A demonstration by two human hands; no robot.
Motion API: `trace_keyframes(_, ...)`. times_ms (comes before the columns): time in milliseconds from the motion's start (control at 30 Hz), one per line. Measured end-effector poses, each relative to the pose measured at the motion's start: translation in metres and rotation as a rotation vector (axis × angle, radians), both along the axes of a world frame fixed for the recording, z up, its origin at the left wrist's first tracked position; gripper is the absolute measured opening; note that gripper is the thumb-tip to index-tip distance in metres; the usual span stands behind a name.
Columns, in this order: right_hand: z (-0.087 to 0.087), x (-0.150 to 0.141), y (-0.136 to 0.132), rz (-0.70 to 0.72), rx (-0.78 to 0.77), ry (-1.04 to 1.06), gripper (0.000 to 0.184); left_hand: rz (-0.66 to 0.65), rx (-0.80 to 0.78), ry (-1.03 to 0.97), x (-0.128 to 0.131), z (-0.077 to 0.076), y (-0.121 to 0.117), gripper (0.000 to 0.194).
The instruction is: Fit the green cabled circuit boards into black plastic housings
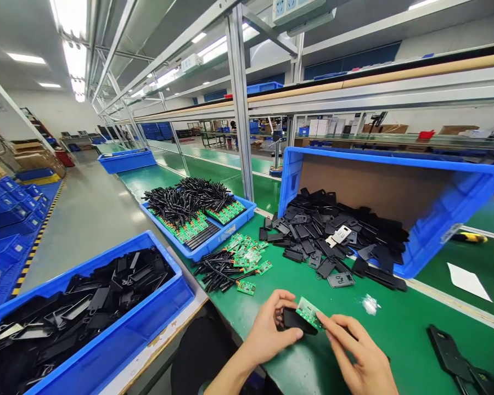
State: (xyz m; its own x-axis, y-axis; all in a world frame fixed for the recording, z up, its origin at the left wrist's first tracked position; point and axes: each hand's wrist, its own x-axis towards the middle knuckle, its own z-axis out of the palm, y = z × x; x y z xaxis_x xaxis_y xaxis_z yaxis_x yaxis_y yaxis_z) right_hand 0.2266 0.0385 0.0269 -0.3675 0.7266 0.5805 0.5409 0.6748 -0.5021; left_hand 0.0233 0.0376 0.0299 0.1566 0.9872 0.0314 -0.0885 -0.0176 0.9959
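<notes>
My left hand [270, 328] grips a small black plastic housing [293, 320] just above the green bench [399, 334]. My right hand [356, 356] pinches a small green circuit board [308, 312] and holds it against the top of that housing. Just beyond my hands lies a loose heap of green boards with black cables [234, 262]. A blue bin tipped on its side [456, 214] spills several black housings [333, 236] onto the bench to the right of that heap.
A blue tray [247, 210] of boards and black cables sits behind the heap. A blue bin [148, 323] of black housings stands at my left. A small crumpled clear bag [370, 304], white paper [469, 281] and black parts [448, 348] lie at right. A metal post [241, 104] rises behind.
</notes>
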Motion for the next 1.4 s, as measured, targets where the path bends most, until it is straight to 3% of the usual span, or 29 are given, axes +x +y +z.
trace_keyframes(100, -0.002, -0.004, -0.003, 0.046, 0.007, -0.026, 0.032, -0.016, -0.133, -0.372, 0.006, -0.007, -0.009, 0.063)
trace_keyframes(200, -0.001, -0.008, -0.006, 0.103, -0.016, -0.017, 0.032, 0.061, -0.190, -0.497, 0.011, -0.010, -0.014, 0.057)
trace_keyframes(433, 0.004, -0.016, -0.009, 0.138, 0.006, -0.003, 0.031, 0.097, -0.258, -0.618, 0.014, -0.007, -0.022, 0.055)
trace_keyframes(833, -0.008, -0.019, -0.011, 0.142, 0.089, -0.060, 0.035, 0.077, -0.264, -0.613, 0.022, -0.009, -0.025, 0.047)
trace_keyframes(1033, -0.012, -0.027, -0.013, 0.154, -0.020, 0.004, 0.032, 0.248, -0.298, -0.560, 0.033, -0.011, -0.024, 0.043)
trace_keyframes(1200, -0.017, -0.025, -0.013, 0.065, -0.292, 0.150, 0.015, 0.260, -0.282, -0.519, 0.035, -0.013, -0.024, 0.050)
trace_keyframes(1300, -0.017, -0.024, -0.012, 0.064, -0.439, 0.119, 0.021, 0.262, -0.278, -0.518, 0.034, -0.014, -0.026, 0.049)
trace_keyframes(1400, -0.015, -0.023, -0.010, 0.052, -0.488, 0.033, 0.032, 0.258, -0.272, -0.515, 0.034, -0.015, -0.026, 0.047)
